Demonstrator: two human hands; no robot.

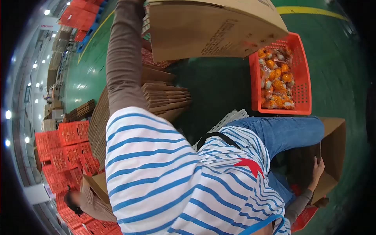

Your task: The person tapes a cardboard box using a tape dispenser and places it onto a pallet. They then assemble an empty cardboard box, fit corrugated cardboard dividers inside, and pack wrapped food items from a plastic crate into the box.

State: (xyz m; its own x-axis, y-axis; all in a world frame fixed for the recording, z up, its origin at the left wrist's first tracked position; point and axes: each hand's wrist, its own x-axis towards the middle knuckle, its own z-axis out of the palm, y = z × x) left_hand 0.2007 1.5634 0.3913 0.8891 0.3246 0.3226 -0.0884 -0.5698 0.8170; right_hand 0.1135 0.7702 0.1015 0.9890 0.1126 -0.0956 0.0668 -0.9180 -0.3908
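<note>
My right hand [318, 168], at the lower right, is closed on the edge of an open cardboard box [335, 137] beside my legs. Its fingertips are partly behind the board. My left arm stretches to the top edge, and its hand lies outside the view. Beside that arm is a large printed cardboard box [184, 37]; whether the left hand touches it cannot be seen. A red plastic crate [301, 74] near the large box holds many orange, clear-wrapped pieces [277, 84].
Flattened cartons [166, 98] are stacked beside my left arm. Red crates [64, 152] stand piled at the left, near another person [92, 203] bending by a carton. A white plastic crate [231, 117] is close to my waist. Green floor [329, 51] carries a yellow line.
</note>
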